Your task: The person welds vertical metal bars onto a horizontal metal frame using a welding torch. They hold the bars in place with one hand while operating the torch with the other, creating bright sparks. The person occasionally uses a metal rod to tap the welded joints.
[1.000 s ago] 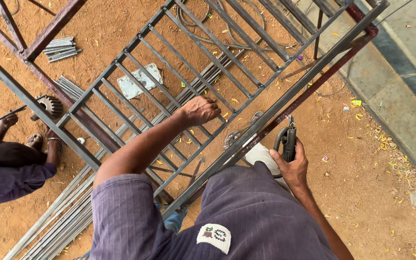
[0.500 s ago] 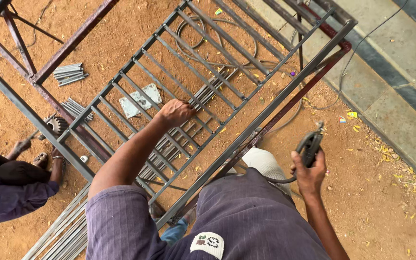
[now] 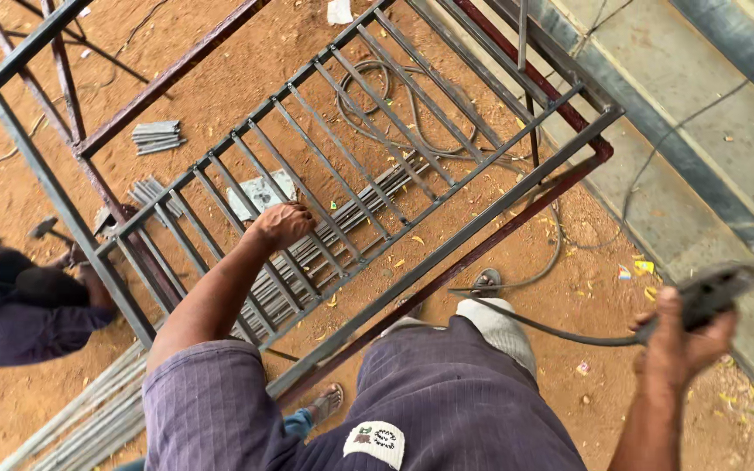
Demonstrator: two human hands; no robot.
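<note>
My left hand (image 3: pixel 283 225) grips a bar of a grey metal grille frame (image 3: pixel 434 255) that lies raised above the sandy ground. My right hand (image 3: pixel 681 338) is out to the right, closed on a dark welding electrode holder (image 3: pixel 709 290) with a black cable (image 3: pixel 551 330) trailing back toward my legs. The holder is blurred and held away from the frame.
Another person (image 3: pixel 10 296) crouches at the left near a hammer (image 3: pixel 44 228). Bundles of steel bars (image 3: pixel 89 419) lie at lower left, short cut pieces (image 3: pixel 157 137) at upper left. Coiled cable (image 3: pixel 394 105) lies under the grille. A concrete kerb (image 3: pixel 700 148) runs along the right.
My right hand with the holder has swung out to the right, away from the frame. My left hand stays on the grille bar. The view has shifted.
</note>
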